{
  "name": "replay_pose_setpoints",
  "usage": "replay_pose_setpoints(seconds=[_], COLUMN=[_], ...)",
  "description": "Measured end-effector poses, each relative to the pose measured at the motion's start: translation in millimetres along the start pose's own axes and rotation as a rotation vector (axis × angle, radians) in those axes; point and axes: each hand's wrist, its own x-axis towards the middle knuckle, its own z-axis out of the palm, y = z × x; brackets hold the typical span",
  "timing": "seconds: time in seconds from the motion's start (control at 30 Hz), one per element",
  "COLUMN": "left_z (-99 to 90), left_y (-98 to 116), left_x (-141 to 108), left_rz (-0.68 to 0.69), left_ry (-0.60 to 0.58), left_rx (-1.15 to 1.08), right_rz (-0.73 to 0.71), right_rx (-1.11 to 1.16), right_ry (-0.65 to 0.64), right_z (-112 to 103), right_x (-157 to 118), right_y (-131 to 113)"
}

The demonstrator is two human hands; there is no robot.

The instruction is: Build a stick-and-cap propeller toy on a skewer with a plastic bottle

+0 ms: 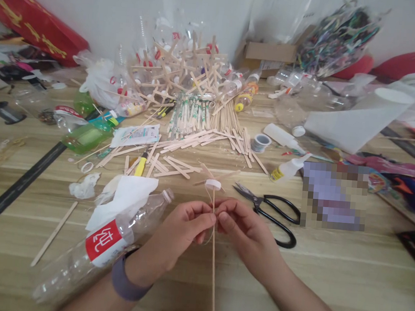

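Note:
A thin wooden skewer point(213, 271) runs up between my hands, with a white bottle cap point(213, 184) and a cross of craft sticks point(233, 174) at its far end. My left hand point(183, 228) pinches the skewer between thumb and fingers. From the other side my right hand point(247, 228) is closed with fingertips meeting at the skewer; a fine thread or wire loops near them, and what exactly the right fingers grip is too small to see. Black-handled scissors point(257, 202) lie just right of my right hand. An empty plastic bottle point(76, 265) lies beside my left forearm.
Loose craft sticks point(178, 167), a yellow cutter point(141, 163) and a glue bottle point(289, 166) lie ahead. Behind them stand bundled skewers point(227, 116) and a heap of stick-and-bottle pieces point(185, 72). A green bottle point(89, 135) is at left, a white paper cone point(361, 117) at right.

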Motion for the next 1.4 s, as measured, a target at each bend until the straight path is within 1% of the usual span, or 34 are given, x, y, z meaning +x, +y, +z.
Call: replay_pose_setpoints(seconds=[0.07, 0.2, 0.27, 0.33, 0.4, 0.43, 0.47, 0.53, 0.57, 0.6, 0.63, 0.67, 0.73, 0.8, 0.9, 1.0, 1.1, 1.17, 1.3, 1.33, 1.4], left_z=[0.0, -1.1, -1.7, -2.3, -3.1, -3.6, -4.3, -5.9, -6.9, -7.9, -8.9, -9.8, -11.1, -11.7, -12.1, -13.2, -14.4, -14.1, -10.8, -10.0, -9.5], left_y=[-0.9, -2.8, -3.2, -2.8, -1.6, -0.9, -0.1, 1.4, 2.0, 2.5, 2.9, 3.3, 4.2, 5.0, 4.9, 3.0, 1.9, 2.8, 5.3, 5.4, 5.1], left_x=[0.1, 0.3, 0.5, 0.4, -0.4, -1.0, -1.6, -2.8, -3.2, -3.4, -3.4, -3.3, -3.0, -2.9, -3.1, -2.6, -1.8, -1.6, -2.0, -1.9, -1.6], left_rz=[-0.026, -0.034, -0.041, -0.058, -0.069, -0.074, -0.080, -0.080, -0.075, -0.073, -0.072, -0.071, -0.078, -0.097, -0.138, -0.158, -0.179, -0.182, -0.180, -0.184, -0.185], left_ry=[-0.001, 0.018, 0.009, -0.004, -0.016, -0.026, -0.039, -0.070, -0.083, -0.095, -0.108, -0.120, -0.139, -0.157, -0.186, -0.198, -0.170, -0.148, -0.149, -0.146, -0.132], left_rx=[-0.023, -0.046, -0.062, -0.081, -0.089, -0.088, -0.084, -0.073, -0.065, -0.057, -0.049, -0.040, -0.022, 0.004, 0.034, 0.039, 0.053, 0.077, 0.123, 0.116, 0.066], right_rz=[-0.026, -0.185, -0.202, -0.143, -0.084, -0.070, -0.064, -0.162, -0.205, -0.219, -0.203, -0.185, -0.169, -0.164, -0.161, -0.151, -0.148, -0.127, -0.008, 0.010, 0.018], right_rx=[-0.063, -0.215, -0.248, -0.276, -0.370, -0.442, -0.532, -0.649, -0.666, -0.668, -0.656, -0.648, -0.638, -0.619, -0.551, -0.415, -0.269, -0.123, 0.196, 0.222, 0.207], right_ry=[0.032, 0.015, 0.040, 0.152, 0.313, 0.352, 0.340, 0.234, 0.118, 0.001, -0.116, -0.187, -0.264, -0.306, -0.292, -0.253, -0.200, -0.169, -0.199, -0.202, -0.149], right_z=[0.4, 0.6, -3.4, -12.0, -23.8, -29.9, -35.7, -45.1, -48.5, -51.1, -53.0, -54.5, -56.6, -58.4, -61.2, -63.5, -65.0, -65.7, -65.3, -64.9, -64.4], right_x=[-0.2, -3.1, -2.9, 1.3, 10.7, 17.2, 24.8, 42.3, 51.7, 61.3, 70.8, 79.9, 96.2, 108.7, 119.4, 121.4, 116.5, 110.8, 99.1, 96.9, 93.7], right_y=[0.1, -3.9, -5.4, -5.3, -4.5, -4.3, -4.3, -5.0, -5.6, -6.1, -6.5, -6.8, -7.5, -9.2, -14.7, -20.7, -24.6, -26.9, -34.2, -36.4, -39.7])
